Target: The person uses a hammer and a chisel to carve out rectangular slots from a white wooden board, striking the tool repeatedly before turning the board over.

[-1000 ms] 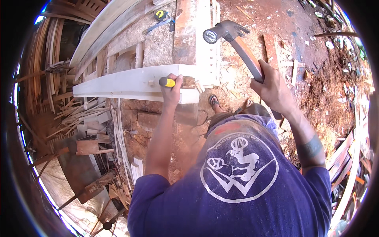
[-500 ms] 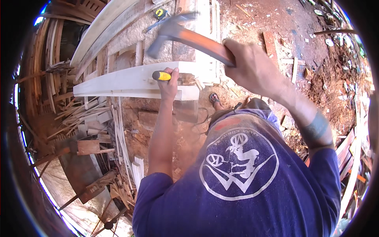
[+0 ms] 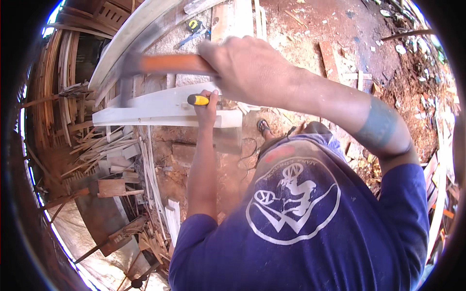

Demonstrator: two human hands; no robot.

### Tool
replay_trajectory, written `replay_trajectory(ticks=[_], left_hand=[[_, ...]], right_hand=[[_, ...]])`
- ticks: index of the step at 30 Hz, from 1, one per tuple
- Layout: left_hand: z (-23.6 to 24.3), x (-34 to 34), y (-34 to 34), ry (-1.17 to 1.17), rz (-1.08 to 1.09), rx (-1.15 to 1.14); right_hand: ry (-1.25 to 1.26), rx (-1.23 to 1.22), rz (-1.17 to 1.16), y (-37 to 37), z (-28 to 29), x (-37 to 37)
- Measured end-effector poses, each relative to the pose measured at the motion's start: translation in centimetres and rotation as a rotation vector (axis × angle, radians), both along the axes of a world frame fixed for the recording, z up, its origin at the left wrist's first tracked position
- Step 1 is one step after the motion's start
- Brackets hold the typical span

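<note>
My left hand (image 3: 208, 112) is closed around a chisel (image 3: 198, 100) with a yellow and black handle. It rests at the right part of a pale, tapered wooden board (image 3: 150, 107); the blade is mostly hidden. Above it, my right hand (image 3: 255, 72) grips the orange handle of a claw hammer (image 3: 172, 63). The hammer head is blurred and hangs left of the chisel, over the board. My right hand and forearm cover part of the board's right end.
A yellow and black tape measure (image 3: 193, 25) and a blue tool (image 3: 191, 40) lie beyond the board. A long curved plank (image 3: 114, 51) runs at upper left. Scrap sticks (image 3: 109, 148) pile up below it. A sandalled foot (image 3: 263, 127) stands on the dirt floor, right of the board.
My right hand has swung the hammer left and down, from above the chisel to left of it. My left hand keeps hold of the chisel in nearly the same place.
</note>
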State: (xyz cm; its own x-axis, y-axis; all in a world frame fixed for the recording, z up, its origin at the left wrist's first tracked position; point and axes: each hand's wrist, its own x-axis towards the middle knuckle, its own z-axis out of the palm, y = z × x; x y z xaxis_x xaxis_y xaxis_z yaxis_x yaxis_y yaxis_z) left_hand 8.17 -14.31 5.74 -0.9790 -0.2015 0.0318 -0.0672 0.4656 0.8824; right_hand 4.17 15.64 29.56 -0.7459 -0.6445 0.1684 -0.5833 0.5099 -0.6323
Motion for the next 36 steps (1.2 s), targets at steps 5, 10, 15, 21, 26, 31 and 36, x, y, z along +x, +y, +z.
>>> replay_trajectory(ticks=[5, 10, 15, 21, 26, 31, 36], left_hand=[[1.0, 0.1, 2.1, 0.482, -0.041, -0.51], [-0.4, -0.5, -0.9, 0.032, -0.039, 0.104], [-0.3, 4.8, 3.0, 0.138, 0.122, -0.113], [0.8, 2.2, 2.0, 0.104, 0.098, 0.08], [1.1, 0.4, 2.6, 0.104, -0.012, -0.035], [2.2, -3.5, 1.8, 0.055, 0.076, 0.146], [1.4, -2.3, 1.6, 0.06, -0.002, 0.139]], right_hand=[[0.006, -0.214, -0.034, -1.7, -5.1, 1.4], [-0.217, 0.149, -0.016, -0.6, -9.2, 0.3], [-0.404, -0.048, -0.301, 4.7, -9.6, 0.8], [-0.341, -0.171, -0.456, 6.8, -10.5, 1.4], [-0.279, -0.164, -0.427, 7.0, -10.0, 1.3], [-0.339, -0.091, -0.386, 5.4, -9.5, 0.6], [-0.348, -0.08, -0.344, 5.2, -9.6, 1.1]])
